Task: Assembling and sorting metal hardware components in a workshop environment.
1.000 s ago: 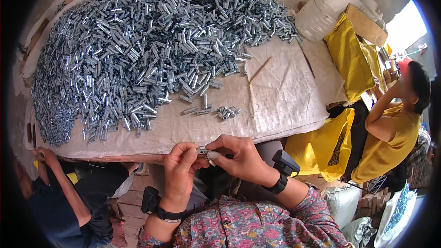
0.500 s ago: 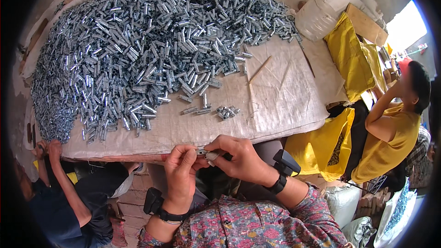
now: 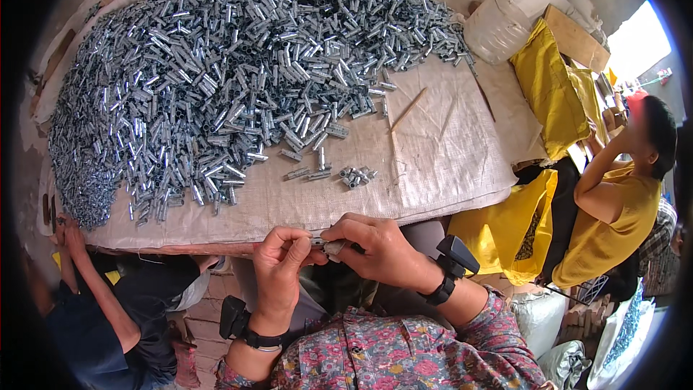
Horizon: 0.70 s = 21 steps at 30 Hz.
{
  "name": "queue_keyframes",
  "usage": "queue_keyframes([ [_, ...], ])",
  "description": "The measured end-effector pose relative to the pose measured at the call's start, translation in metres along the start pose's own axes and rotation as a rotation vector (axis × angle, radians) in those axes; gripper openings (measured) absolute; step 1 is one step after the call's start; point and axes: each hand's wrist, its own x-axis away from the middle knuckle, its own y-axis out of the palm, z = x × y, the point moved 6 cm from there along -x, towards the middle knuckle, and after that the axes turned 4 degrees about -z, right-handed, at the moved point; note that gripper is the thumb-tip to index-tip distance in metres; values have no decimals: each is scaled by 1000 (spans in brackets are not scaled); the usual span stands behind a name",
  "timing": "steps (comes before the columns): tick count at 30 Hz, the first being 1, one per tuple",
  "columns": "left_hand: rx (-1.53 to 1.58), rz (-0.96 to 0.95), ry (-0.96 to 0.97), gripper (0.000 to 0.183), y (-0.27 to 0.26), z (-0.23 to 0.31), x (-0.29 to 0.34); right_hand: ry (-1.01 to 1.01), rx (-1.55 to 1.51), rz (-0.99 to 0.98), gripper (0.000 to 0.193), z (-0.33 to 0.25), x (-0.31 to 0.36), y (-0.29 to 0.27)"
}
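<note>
- The left hand (image 3: 284, 251) is closed in a pinch, thumb and index finger gripping a small metal piece (image 3: 316, 241) at its left end.
- The right hand (image 3: 364, 240) is also closed, its fingertips bearing on the right end; this 2-sided hold appears to keep the piece from turning.
- A pale scrap (image 3: 333, 247) shows at the right thumb. Whether it is cloth or a thumb covering cannot be told; either would plausibly protect the skin.
- The metal piece is in front of the torso, just off the near table edge, probably for a close, clear view.
- A heap of metal sleeves (image 3: 253, 65) covers much of the pale woven sheet (image 3: 447, 155), which likely prevents scratching and rolling.
- A small cluster of sleeves (image 3: 357, 177) lies apart from the heap, near the hands, within easy reach.
- A thin stick (image 3: 409, 110) lies on the sheet, right of the heap.
- A co-worker's hands (image 3: 66, 232) are at the table's left corner, beside smaller metal parts (image 3: 92, 198); their grip cannot be told.
</note>
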Motion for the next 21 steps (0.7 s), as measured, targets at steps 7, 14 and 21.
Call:
queue_keyframes([
  [7, 15, -87, -96, 16, -3, -2, -1, 85, -150, -132, 17, 8, -1, 1],
  [14, 141, -265, -289, 18, 2, -16, -2, 360, -1077, -390, 17, 36, 8, 28],
  [21, -471, -304, -217, 16, -8, 0, -22, 96, 254, -67, 21, 43, -15, -19],
])
